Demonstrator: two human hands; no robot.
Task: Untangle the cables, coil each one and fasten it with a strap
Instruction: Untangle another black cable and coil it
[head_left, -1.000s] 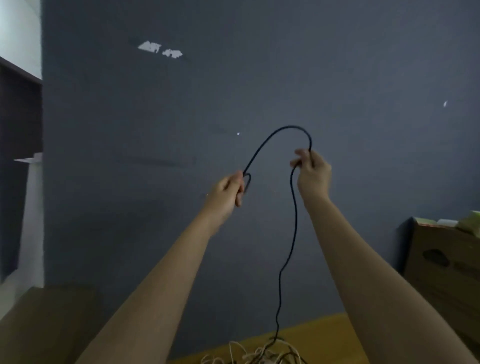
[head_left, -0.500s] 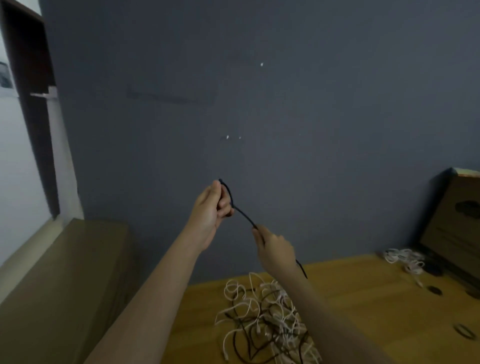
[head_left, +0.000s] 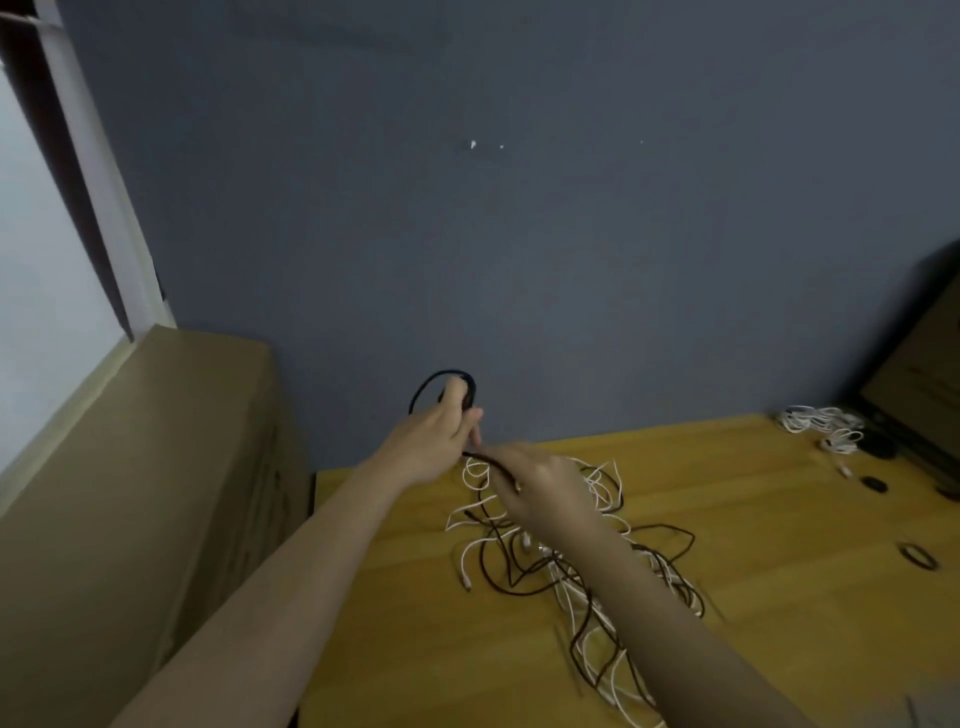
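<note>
Blue-grey wall fills the background behind a wooden table (head_left: 753, 519), where a tangle of white and dark cables (head_left: 561, 561) sprawls under the arms. Over the table's far edge the left hand (head_left: 436, 441) holds up a small loop of black cable (head_left: 423, 387), fingers curled round it, apparently so the coil keeps its shape as turns are added. At about 4 o'clock from it, nearly touching, the right hand (head_left: 540, 483) pinches the same cable's running length, likely feeding the next turn; motion blur hides its exact grip. The rest of the cable trails into the tangle. At 2 o'clock, well apart, lie white coiled cables (head_left: 821, 423), probably finished, and at 3 o'clock dark straps (head_left: 919, 556) wait within reach.
</note>
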